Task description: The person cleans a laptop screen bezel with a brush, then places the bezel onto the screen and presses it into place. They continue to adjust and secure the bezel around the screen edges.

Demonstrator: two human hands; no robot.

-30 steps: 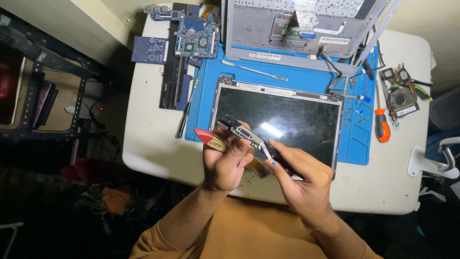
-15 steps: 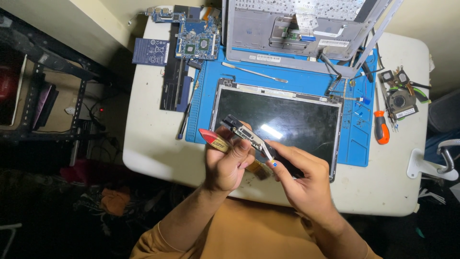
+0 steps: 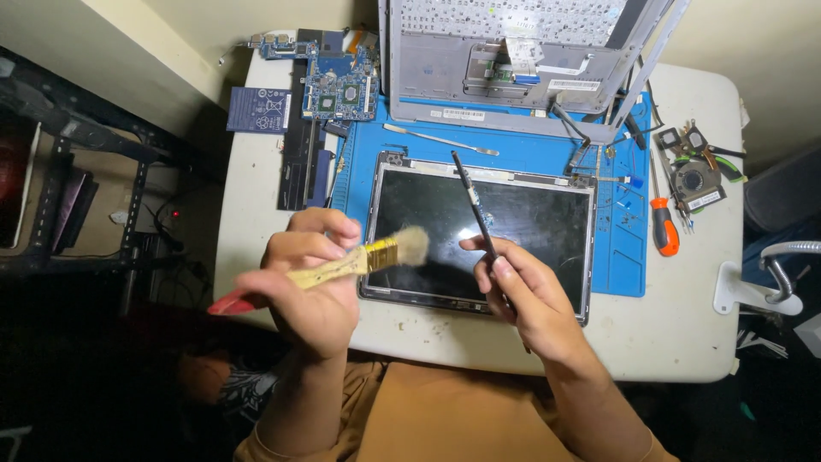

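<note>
Paintbrush (image 3: 342,263) was clenched in the left hand (image 3: 312,287), bristles held over the left edge of the laptop screen panel (image 3: 483,231). A thin black strip (image 3: 475,205) was pinched upright in the right hand (image 3: 530,299) above the panel, on the blue mat (image 3: 629,257) on the worktop (image 3: 684,334).

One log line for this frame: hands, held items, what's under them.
left hand: holds brush | right hand: holds thin black strip | below: laptop screen on blue mat | screwdriver right
</note>
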